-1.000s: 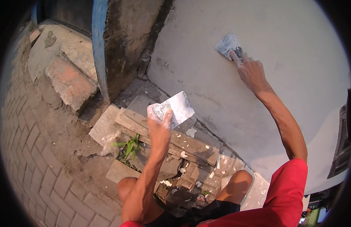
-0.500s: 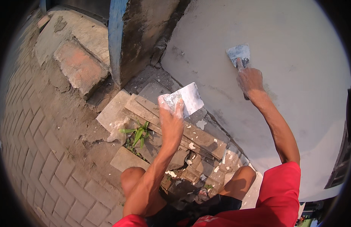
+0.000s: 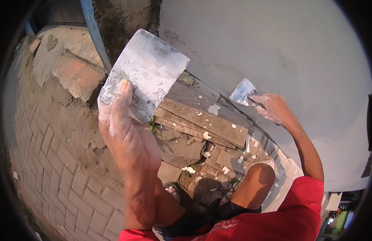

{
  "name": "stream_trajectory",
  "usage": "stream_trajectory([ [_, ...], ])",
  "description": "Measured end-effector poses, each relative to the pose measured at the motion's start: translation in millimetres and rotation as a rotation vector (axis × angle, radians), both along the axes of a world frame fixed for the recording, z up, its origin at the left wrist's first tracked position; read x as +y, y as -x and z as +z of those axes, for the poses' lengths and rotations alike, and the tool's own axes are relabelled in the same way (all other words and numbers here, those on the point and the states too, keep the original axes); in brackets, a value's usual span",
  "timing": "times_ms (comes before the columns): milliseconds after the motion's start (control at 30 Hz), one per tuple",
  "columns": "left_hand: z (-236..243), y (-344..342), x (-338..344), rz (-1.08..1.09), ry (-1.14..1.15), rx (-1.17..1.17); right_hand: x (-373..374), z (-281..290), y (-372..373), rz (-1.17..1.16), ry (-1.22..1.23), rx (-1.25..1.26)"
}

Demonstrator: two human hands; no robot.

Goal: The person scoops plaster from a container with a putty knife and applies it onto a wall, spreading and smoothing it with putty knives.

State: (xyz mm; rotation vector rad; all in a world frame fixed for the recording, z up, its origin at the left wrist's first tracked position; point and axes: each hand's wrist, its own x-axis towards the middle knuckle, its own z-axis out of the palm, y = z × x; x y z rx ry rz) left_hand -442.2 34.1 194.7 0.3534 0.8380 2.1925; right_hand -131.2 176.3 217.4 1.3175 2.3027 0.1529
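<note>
Close to the camera, my left hand [image 3: 123, 132] grips a square, plaster-smeared flat metal plate [image 3: 153, 64], thumb pressed on its upper face and fingers under it. My right hand [image 3: 270, 108], dusted white, is closed on a putty knife [image 3: 242, 91] whose blade is against the lower part of the pale grey wall [image 3: 298, 52], right of the plate. Whether the blade presses on the wall I cannot tell.
Below the wall lie stacked slabs [image 3: 202, 128] with white flakes and a small plant [image 3: 152, 125]. Left are a broken concrete block [image 3: 77, 76], a dark pillar [image 3: 123, 20] with a blue edge, and herringbone paving [image 3: 65, 188]. My knees and sandalled feet are below.
My left hand with the plate has risen much nearer the camera and moved left. My right hand and putty knife have come down the wall and turned sideways.
</note>
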Motion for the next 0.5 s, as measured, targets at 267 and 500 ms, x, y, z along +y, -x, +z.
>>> stream_trajectory([
  [267,11.9,0.8,-24.5,0.034,0.188,0.419,-152.2,-48.4,-224.9,-0.722,0.158,0.815],
  [500,-94.1,-185.0,38.0,-0.888,0.307,0.848,-283.2,-79.2,-382.7,-1.051,0.086,0.600],
])
